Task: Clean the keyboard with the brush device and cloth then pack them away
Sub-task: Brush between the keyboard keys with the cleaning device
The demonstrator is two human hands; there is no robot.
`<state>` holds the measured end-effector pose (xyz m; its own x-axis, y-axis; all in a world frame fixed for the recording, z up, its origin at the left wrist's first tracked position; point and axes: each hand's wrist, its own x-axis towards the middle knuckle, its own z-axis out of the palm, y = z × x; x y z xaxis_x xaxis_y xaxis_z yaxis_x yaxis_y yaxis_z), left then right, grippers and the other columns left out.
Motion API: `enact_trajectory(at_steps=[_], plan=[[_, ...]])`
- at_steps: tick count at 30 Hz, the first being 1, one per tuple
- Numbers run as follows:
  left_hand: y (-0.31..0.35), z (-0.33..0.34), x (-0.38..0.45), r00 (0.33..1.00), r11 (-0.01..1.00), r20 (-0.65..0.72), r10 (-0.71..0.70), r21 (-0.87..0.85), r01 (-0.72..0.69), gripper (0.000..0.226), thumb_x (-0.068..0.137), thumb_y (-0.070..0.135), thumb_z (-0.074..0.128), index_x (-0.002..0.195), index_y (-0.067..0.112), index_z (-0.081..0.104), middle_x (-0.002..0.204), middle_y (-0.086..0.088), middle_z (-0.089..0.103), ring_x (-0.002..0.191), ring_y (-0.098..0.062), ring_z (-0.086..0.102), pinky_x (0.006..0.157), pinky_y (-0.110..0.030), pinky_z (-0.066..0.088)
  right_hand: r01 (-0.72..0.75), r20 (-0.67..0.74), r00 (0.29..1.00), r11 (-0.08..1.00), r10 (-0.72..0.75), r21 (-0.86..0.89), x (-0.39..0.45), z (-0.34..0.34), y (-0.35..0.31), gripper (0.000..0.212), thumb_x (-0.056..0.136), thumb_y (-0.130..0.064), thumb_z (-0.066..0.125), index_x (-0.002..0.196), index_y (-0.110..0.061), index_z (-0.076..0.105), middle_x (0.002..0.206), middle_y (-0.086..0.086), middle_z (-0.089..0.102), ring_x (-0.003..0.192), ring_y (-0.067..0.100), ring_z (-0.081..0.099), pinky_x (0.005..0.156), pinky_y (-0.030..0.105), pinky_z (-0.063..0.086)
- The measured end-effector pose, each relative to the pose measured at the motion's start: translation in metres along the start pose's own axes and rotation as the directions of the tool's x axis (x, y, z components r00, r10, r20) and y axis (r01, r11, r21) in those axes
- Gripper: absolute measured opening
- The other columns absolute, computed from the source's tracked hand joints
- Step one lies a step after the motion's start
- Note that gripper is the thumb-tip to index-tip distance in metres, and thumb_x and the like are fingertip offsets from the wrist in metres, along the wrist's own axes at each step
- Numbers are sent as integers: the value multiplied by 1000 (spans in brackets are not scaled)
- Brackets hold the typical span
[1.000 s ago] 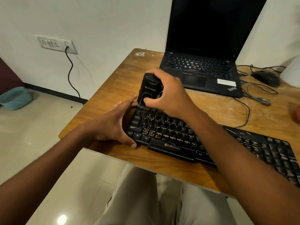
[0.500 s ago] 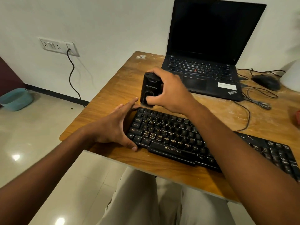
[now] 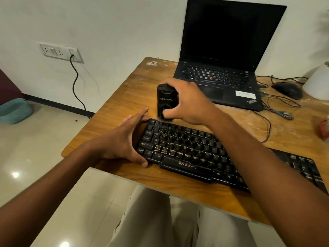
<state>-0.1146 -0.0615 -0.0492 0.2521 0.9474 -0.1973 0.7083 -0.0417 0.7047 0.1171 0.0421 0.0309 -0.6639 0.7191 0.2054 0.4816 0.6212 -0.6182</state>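
- Your right hand [image 3: 187, 102] had its fingers curled round the brush device [image 3: 166, 102], which stood upright just beyond the keyboard's [image 3: 204, 154] far-left corner, about at the table's [image 3: 124, 97] middle. Whether its base touched the wood or hung just above it could not be told.
- Your left hand [image 3: 122, 139] lay flat and straight-fingered against the keyboard's left end, thumb at the near corner, holding nothing.
- The keyboard sat close to the table's near edge. A hard sweep toward you could have pushed it over that edge if the bracing hand slackened.
- Your thumb pressed low on the device's front. A grip that low on a tall body could have let it tip or twist as you worked.
- The laptop [image 3: 222, 81] stood just behind your knuckles, so a backward stroke risked knocking it.
- Loose cables [image 3: 277, 111] trailed toward the table's right edge and could have snagged your forearm.
- No cloth was in view.
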Motion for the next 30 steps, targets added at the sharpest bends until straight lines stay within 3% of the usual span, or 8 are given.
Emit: enact_trajectory(at_steps=[3,6,11,16,20,23,26,30], plan=[[-1,0,0,1000,1000,-9,-1,-7,1,160,38,67,100,156,63,-8,169,11,19,159,-26,15,124,-61,26,45,-52,998,996,-41,71,-2,25,-1,61,73,-18,86,127,-27,58,101,-8,65,90,8,66,67,23,59],[-1,0,0,1000,1000,-2,-9,-6,9,161,37,69,99,155,63,-10,170,10,17,159,-27,14,124,-61,26,-10,-19,1000,1000,10,3,-9,17,9,66,72,-19,87,128,-30,57,101,-8,64,89,12,67,63,20,56],[-2,0,0,1000,1000,10,3,2,-3,160,39,69,99,156,62,-11,170,13,13,159,-29,12,124,-63,25,-78,135,985,977,106,-197,-16,-23,16,64,67,-19,90,120,-32,57,104,-6,64,94,18,63,75,38,60],[0,0,0,1000,1000,9,-9,-15,9,160,38,68,99,155,64,-10,170,10,14,159,-29,12,124,-63,26,-19,-80,997,1000,20,18,-5,-1,4,63,70,-20,88,124,-31,57,104,-9,65,93,7,64,70,19,56],[-1,1,-1,1000,1000,2,2,-26,-1,160,38,67,100,155,64,-10,169,11,17,159,-28,13,124,-62,26,-13,-73,997,998,17,67,-9,24,7,61,74,-19,86,126,-29,57,100,-8,66,88,8,66,63,19,56],[0,0,-1,1000,1000,3,7,-12,-7,160,38,67,100,155,64,-10,169,12,15,159,-29,13,124,-61,25,-50,17,999,997,51,-57,-18,5,12,65,71,-20,89,126,-32,56,101,-8,64,86,9,65,60,21,56],[0,0,-1,1000,1000,6,11,-10,-11,160,40,67,99,155,63,-10,169,14,13,158,-30,12,125,-61,25,-50,93,993,975,72,-218,-20,-16,11,64,68,-20,89,122,-32,57,102,-6,65,88,15,64,68,33,59],[1,0,0,1000,1000,6,5,-14,-5,160,39,68,99,155,64,-11,169,12,14,158,-29,13,124,-62,26,-20,-69,998,998,17,-54,-8,-3,1,63,69,-21,88,124,-30,58,103,-7,67,93,13,66,76,33,61]])
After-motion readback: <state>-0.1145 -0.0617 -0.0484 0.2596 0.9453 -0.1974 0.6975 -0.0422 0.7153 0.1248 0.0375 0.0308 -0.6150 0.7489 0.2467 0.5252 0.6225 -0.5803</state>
